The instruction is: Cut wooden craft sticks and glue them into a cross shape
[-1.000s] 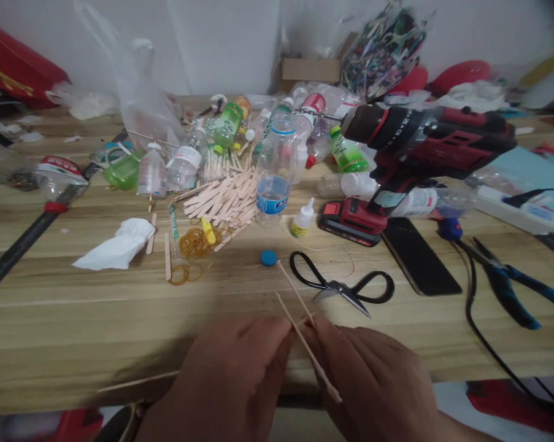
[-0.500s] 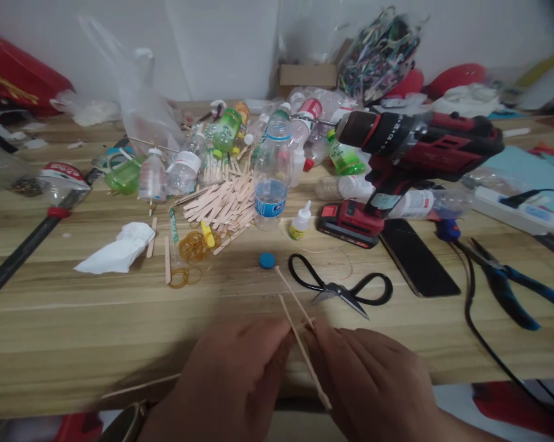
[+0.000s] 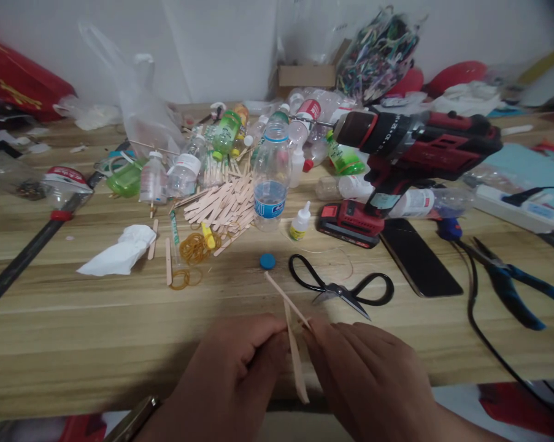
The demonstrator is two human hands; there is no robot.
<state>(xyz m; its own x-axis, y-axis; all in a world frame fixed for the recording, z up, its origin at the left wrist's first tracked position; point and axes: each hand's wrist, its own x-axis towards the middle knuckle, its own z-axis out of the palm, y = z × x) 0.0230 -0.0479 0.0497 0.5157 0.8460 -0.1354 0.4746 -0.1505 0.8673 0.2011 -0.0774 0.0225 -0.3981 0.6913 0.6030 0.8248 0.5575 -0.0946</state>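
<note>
At the table's front edge, my left hand [image 3: 233, 362] is closed, with thumb and index finger pinching a wooden craft stick [image 3: 295, 359]. That stick slants toward me between the hands, its wide face partly showing. Close beside it, my right hand [image 3: 373, 368] is closed on a second craft stick [image 3: 283, 294], which points forward and left. The two sticks cross in view near the fingertips; whether they touch there I cannot tell. Just beyond lie a blue bottle cap [image 3: 267, 261] and black-handled scissors [image 3: 338, 290]. The right fingertips are partly hidden.
Farther back stand a clear bottle [image 3: 271, 178], a small glue bottle [image 3: 300, 222] and a red cordless drill [image 3: 415, 144]. Craft sticks [image 3: 224, 205] lie piled near rubber bands [image 3: 196, 247]. To the right are a phone [image 3: 419, 258] and pliers [image 3: 502, 270]; a tissue [image 3: 120, 252] lies left.
Both sticks have turned: the left one has rolled to show more of its wide face, and the right one's far end has swung left. The hands have barely shifted.
</note>
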